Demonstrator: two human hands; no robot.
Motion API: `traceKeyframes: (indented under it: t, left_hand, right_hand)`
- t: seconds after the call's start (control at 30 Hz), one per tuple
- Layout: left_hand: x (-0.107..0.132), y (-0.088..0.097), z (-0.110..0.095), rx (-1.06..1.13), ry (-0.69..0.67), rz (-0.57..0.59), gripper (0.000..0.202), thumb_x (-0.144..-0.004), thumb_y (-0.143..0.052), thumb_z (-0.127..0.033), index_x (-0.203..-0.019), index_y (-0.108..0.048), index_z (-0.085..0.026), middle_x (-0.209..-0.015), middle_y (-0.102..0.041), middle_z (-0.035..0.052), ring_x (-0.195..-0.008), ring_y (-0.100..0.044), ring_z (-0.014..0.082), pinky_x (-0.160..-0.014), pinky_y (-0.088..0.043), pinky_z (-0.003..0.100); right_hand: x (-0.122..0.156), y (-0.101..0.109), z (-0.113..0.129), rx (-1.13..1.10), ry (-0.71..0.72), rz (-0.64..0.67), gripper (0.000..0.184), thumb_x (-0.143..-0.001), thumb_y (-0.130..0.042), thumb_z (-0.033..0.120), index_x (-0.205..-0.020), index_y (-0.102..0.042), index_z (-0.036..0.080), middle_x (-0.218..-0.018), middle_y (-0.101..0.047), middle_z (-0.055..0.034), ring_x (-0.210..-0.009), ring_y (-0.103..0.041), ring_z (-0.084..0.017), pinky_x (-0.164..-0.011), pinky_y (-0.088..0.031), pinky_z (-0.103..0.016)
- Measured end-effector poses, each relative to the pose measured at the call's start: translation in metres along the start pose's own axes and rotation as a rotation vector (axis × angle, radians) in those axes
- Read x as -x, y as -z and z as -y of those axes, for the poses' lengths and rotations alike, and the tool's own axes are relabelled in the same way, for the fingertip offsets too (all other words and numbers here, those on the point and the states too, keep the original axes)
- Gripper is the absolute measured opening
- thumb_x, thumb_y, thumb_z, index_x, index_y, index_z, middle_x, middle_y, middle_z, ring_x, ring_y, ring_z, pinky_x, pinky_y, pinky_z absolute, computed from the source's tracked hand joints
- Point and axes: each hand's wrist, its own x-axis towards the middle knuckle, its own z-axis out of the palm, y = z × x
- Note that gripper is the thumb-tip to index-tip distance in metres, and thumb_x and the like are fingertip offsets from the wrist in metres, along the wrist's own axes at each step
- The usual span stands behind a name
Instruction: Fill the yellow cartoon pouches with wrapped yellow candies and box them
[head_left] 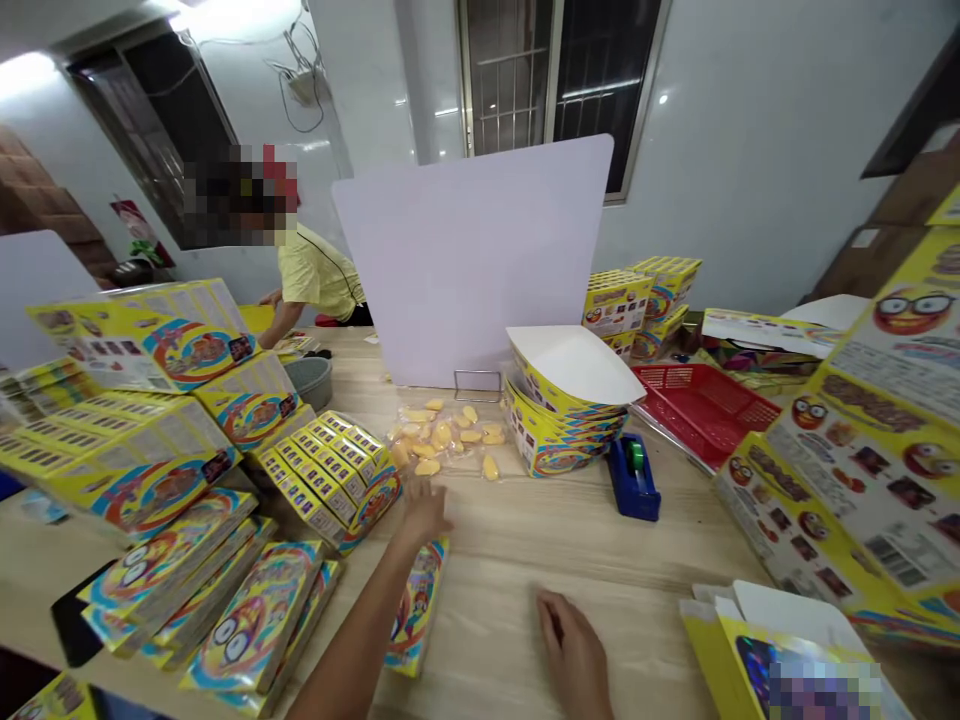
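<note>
My left hand reaches over the wooden table, fingers stretched out and holding nothing visible. Its fingertips are just short of a loose pile of yellow pieces in clear wrappers. Partly covered by my left forearm, a flat yellow printed box lies on the tabletop. Near the front edge, my right hand is loosely curled, with nothing seen in it and some motion blur. To the left of my left hand stands a display carton packed with small boxes.
Flat boxes and filled cartons crowd the left. Nested open cartons, a blue tape dispenser and a red basket stand right of centre. A white divider rises behind; a person in yellow works beyond it.
</note>
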Motion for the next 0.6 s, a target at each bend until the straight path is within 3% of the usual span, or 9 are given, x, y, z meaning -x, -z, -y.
traceKeyframes:
  t: [0.13, 0.23, 0.3, 0.37, 0.43, 0.53, 0.6]
  left_hand:
    - [-0.045, 0.028, -0.080, 0.340, -0.228, -0.130, 0.040, -0.086, -0.046, -0.034, -0.122, -0.047, -0.018, -0.122, -0.057, 0.0118, -0.115, -0.051, 0.0210, -0.095, -0.038, 0.036]
    - [-0.073, 0.046, -0.140, 0.541, -0.301, -0.203, 0.047, -0.089, -0.041, -0.041, -0.129, -0.038, -0.016, -0.114, -0.061, 0.0109, -0.103, -0.059, 0.0175, -0.086, -0.045, 0.029]
    - [-0.085, 0.051, -0.159, 0.610, -0.287, -0.261, 0.050, -0.090, -0.037, -0.043, -0.133, -0.032, -0.017, -0.118, -0.058, 0.0109, -0.103, -0.058, 0.0164, -0.085, -0.045, 0.028]
    - [-0.090, 0.045, -0.157, 0.624, -0.235, -0.314, 0.049, -0.093, -0.027, -0.042, -0.135, -0.026, -0.018, -0.126, -0.052, 0.0116, -0.108, -0.055, 0.0159, -0.088, -0.043, 0.028]
    - [-0.085, 0.025, -0.137, 0.580, -0.160, -0.337, 0.047, -0.093, -0.025, -0.038, -0.135, -0.026, -0.017, -0.132, -0.045, 0.0141, -0.118, -0.047, 0.0189, -0.096, -0.038, 0.033]
    - [-0.056, -0.022, -0.095, 0.431, -0.062, -0.293, 0.049, -0.086, -0.044, -0.034, -0.129, -0.039, -0.012, -0.135, -0.041, 0.0204, -0.130, -0.031, 0.0316, -0.104, -0.024, 0.050]
    - [-0.034, -0.055, -0.072, 0.331, -0.051, -0.236, 0.050, -0.079, -0.053, -0.031, -0.124, -0.046, -0.010, -0.135, -0.041, 0.0219, -0.130, -0.029, 0.0365, -0.104, -0.019, 0.055]
  right_hand:
    - [-0.010, 0.000, 0.002, 0.029, -0.009, -0.090, 0.039, -0.084, -0.034, 0.049, -0.080, -0.063, 0.022, -0.076, -0.071, -0.0057, -0.067, -0.066, -0.021, -0.061, -0.048, -0.028]
    - [-0.014, -0.001, 0.005, 0.054, -0.041, -0.136, 0.042, -0.085, -0.032, 0.051, -0.080, -0.062, 0.022, -0.071, -0.070, -0.0040, -0.062, -0.065, -0.019, -0.056, -0.046, -0.026]
    - [-0.014, 0.000, 0.005, 0.058, -0.056, -0.138, 0.042, -0.085, -0.031, 0.051, -0.080, -0.061, 0.022, -0.068, -0.069, -0.0022, -0.060, -0.065, -0.017, -0.056, -0.045, -0.024]
    - [-0.014, 0.001, 0.005, 0.054, -0.073, -0.134, 0.043, -0.085, -0.030, 0.051, -0.081, -0.061, 0.022, -0.067, -0.068, -0.0009, -0.059, -0.064, -0.016, -0.055, -0.044, -0.023]
    - [-0.014, 0.001, 0.004, 0.045, -0.091, -0.131, 0.043, -0.085, -0.029, 0.052, -0.082, -0.061, 0.022, -0.067, -0.068, -0.0007, -0.060, -0.064, -0.016, -0.056, -0.044, -0.023]
    - [-0.013, 0.000, 0.004, 0.025, -0.112, -0.126, 0.043, -0.082, -0.031, 0.054, -0.084, -0.061, 0.023, -0.071, -0.070, -0.0018, -0.064, -0.066, -0.017, -0.058, -0.046, -0.024]
    - [-0.012, 0.000, 0.003, 0.012, -0.132, -0.122, 0.043, -0.078, -0.033, 0.055, -0.084, -0.062, 0.024, -0.077, -0.072, -0.0034, -0.068, -0.068, -0.020, -0.059, -0.047, -0.025]
